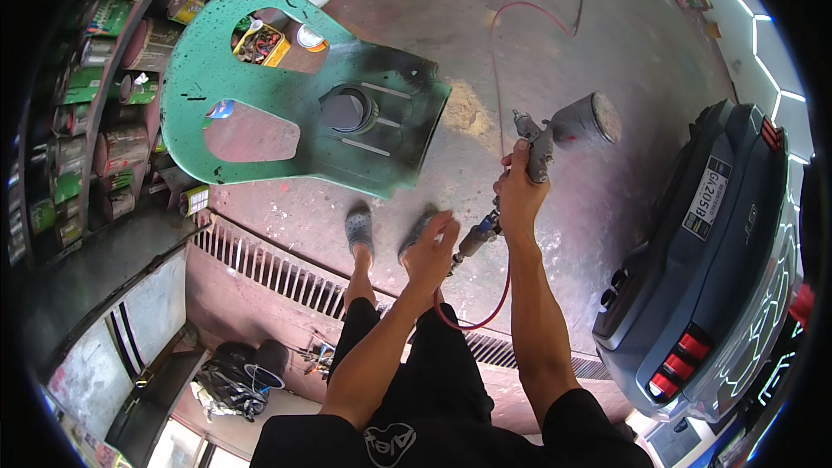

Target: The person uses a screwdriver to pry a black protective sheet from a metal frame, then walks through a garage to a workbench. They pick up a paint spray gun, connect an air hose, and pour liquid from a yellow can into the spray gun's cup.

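My right hand (522,195) is wrapped round the grip of a grey spray gun (539,154), held out ahead of me to the right. A grey cylindrical cup (582,121) sits beside the gun's body and appears joined to it. Below the grip hangs an inline air fitting (477,238) with a blue part, and a red hose (494,316) loops under it. My left hand (429,251) is held close to the fitting, fingers loosely apart, with nothing seen in it. Whether it touches the fitting I cannot tell.
A paint-spotted green plastic chair (195,78) bears a dark round container (348,110). A yellow tub (276,54) shows through its opening. Shelves of cans (108,147) line the left. A dark grey car (693,269) stands right. A floor grate (260,262) runs behind my feet.
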A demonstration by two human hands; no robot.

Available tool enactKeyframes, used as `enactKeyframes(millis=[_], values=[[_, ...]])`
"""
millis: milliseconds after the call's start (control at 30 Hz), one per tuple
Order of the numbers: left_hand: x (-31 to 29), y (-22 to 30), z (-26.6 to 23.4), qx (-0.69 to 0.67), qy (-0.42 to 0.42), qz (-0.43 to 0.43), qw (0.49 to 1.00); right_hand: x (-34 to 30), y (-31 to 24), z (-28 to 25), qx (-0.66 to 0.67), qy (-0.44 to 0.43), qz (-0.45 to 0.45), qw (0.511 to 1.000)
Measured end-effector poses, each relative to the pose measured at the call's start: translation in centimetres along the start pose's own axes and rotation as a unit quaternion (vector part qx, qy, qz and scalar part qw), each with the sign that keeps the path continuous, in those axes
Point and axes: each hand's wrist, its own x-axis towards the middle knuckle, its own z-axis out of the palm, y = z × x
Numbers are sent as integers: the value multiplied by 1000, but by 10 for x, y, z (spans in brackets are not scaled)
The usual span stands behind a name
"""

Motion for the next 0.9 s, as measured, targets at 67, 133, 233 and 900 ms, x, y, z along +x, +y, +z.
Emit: enactKeyframes(millis=[67, 133, 233, 900], values=[[-34, -33, -46, 0, -1, -18, 1000, -13, -11, -3, -7, -24, 5, 1000], [-78, -46, -100, 200, 23, -109, 973, -31, -26, -3, -11, -45, 3, 999], [-143, -49, -165, 443, -33, -266, 856, -54, -38, -1, -32, -79, 7, 996], [-182, -111, -258, 396, -88, -404, 820, -125, -39, 82, -229, -31, -75, 970]])
